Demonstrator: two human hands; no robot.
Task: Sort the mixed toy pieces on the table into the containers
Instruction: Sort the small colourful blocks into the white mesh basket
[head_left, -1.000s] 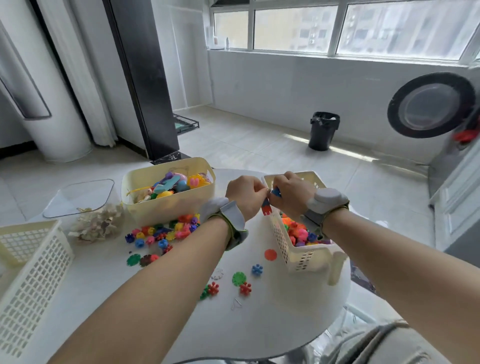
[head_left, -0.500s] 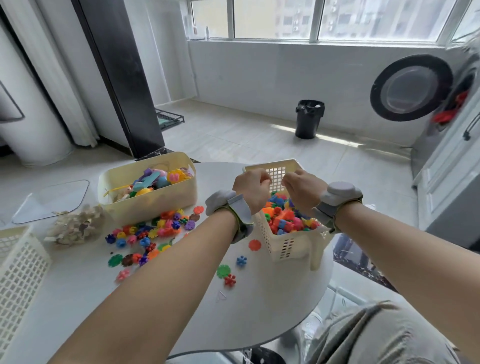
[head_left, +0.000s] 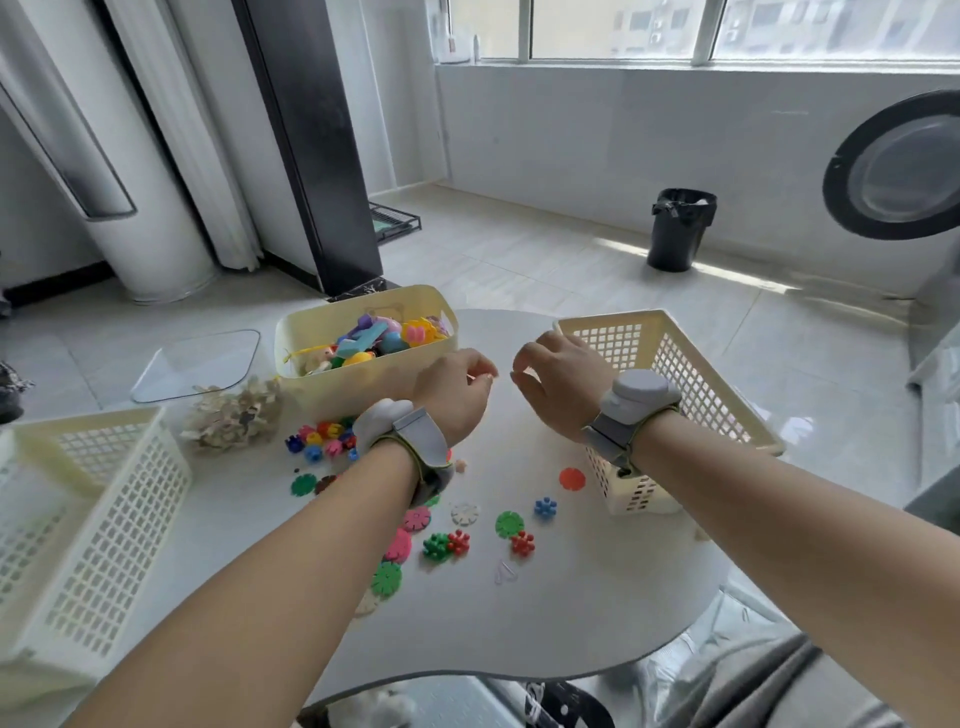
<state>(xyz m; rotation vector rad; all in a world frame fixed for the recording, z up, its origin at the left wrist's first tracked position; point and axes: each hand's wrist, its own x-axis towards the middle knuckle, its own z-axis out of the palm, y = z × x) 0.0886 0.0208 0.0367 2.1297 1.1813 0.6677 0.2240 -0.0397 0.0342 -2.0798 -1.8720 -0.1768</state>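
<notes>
My left hand (head_left: 457, 389) and my right hand (head_left: 561, 384) hover side by side above the white table (head_left: 571, 613), fingers loosely curled, with nothing visible in either. They hang between the yellow solid bin (head_left: 363, 387), full of mixed toys, and the lattice basket (head_left: 691, 374) on the right. A colourful pile of small pieces (head_left: 322, 441) lies in front of the bin, partly behind my left wrist. Loose snowflake pieces are scattered nearer me: a red disc (head_left: 571, 478), a blue one (head_left: 545, 506), a green one (head_left: 509, 522) and a white one (head_left: 465, 513).
A second lattice basket (head_left: 104, 519) stands at the table's left edge. A heap of beige pieces (head_left: 234, 415) and a clear lid (head_left: 197, 364) lie left of the yellow bin. On the floor beyond stand a black waste bin (head_left: 680, 228) and a round-doored machine (head_left: 893, 166).
Both hands have left the right basket and moved left over the table. The red and blue piece they gripped together is no longer in them. My view has shifted.
</notes>
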